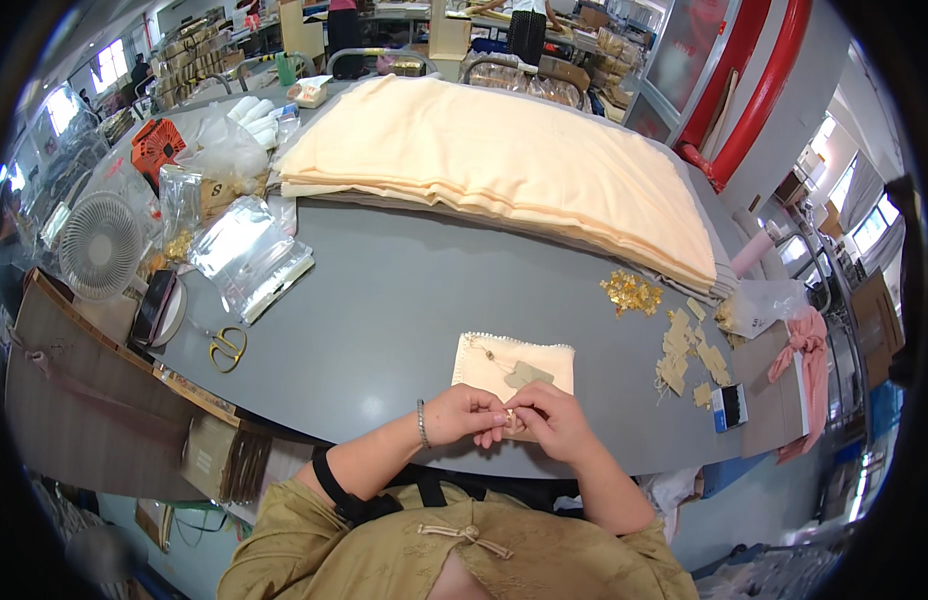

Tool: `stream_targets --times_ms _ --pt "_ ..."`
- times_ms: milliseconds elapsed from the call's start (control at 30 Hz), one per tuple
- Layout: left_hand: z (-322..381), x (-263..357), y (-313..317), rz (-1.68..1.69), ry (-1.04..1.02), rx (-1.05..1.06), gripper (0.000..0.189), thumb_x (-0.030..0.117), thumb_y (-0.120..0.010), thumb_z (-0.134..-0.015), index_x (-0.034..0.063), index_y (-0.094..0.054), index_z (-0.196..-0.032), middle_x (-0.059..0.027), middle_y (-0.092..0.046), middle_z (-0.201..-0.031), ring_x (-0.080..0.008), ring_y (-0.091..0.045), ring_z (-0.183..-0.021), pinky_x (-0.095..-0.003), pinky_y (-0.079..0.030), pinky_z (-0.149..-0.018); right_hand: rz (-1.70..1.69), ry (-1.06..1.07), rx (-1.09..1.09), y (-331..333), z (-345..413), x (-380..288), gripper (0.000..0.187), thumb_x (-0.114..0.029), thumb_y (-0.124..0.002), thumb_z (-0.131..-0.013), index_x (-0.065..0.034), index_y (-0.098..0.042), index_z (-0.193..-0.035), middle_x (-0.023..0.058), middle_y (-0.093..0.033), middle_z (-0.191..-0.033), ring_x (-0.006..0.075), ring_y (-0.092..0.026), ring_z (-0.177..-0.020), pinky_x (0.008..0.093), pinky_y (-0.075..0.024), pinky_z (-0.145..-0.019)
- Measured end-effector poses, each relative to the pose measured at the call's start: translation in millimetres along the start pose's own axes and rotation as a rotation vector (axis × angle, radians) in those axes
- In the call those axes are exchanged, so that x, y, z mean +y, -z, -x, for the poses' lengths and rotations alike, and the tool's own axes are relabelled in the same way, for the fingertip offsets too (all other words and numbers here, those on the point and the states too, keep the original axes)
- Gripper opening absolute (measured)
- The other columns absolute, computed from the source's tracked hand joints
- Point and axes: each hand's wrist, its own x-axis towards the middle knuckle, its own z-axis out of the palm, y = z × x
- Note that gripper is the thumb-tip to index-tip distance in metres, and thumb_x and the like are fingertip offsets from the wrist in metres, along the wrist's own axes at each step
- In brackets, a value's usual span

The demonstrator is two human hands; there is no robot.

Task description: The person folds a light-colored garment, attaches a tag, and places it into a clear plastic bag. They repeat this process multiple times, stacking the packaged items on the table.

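Observation:
My left hand (469,415) and my right hand (552,421) meet over the near edge of a folded cream cloth (475,369) with a stitched border. Fingertips of both hands pinch a small gold-coloured piece (510,415), partly hidden by the fingers. On the cloth, just beyond my right hand, lies a grey-green hang tag (529,374). A string with a small dark bead (489,355) runs beside it near the cloth's upper left.
A broad stack of cream fabric (501,150) covers the table's far side. Gold pieces (632,293) and beige tags (678,352) lie to the right, near a small blue-and-white box (730,409). Scissors (228,349), silvery bags (246,251) and a white fan (100,245) stand left.

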Motion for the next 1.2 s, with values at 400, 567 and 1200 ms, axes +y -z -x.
stream_targets --times_ms 400,567,1200 --pt "-13 -16 24 0.377 0.046 0.086 0.014 0.015 -0.052 -0.093 0.0051 -0.059 -0.087 -0.0016 -0.055 -0.065 -0.0074 -0.048 -0.052 -0.0198 -0.036 -0.047 0.255 -0.034 0.078 -13 -22 12 0.012 -0.014 -0.060 -0.086 -0.0022 -0.059 -0.088 0.0124 -0.061 -0.082 0.0290 -0.059 -0.074 0.0349 -0.0474 -0.066" --pt "-41 -17 64 -0.361 -0.137 0.664 0.014 0.015 -0.054 -0.091 0.0022 -0.058 -0.091 -0.0033 -0.058 -0.072 -0.0108 -0.054 -0.056 -0.0237 -0.045 -0.052 0.329 -0.100 0.138 -15 -66 43 0.012 -0.012 -0.056 -0.088 -0.0003 -0.058 -0.089 0.0155 -0.061 -0.085 0.0327 -0.058 -0.080 0.0395 -0.0468 -0.072" --pt "-64 -29 87 -0.657 -0.139 0.764 0.010 0.007 -0.056 -0.087 -0.0033 -0.056 -0.087 -0.0124 -0.063 -0.075 -0.0191 -0.062 -0.063 -0.0343 -0.049 -0.058 0.715 -0.170 0.097 -23 -84 46 0.013 -0.013 -0.053 -0.088 -0.0015 -0.058 -0.087 0.0147 -0.061 -0.089 0.0345 -0.059 -0.083 0.0431 -0.0475 -0.073"
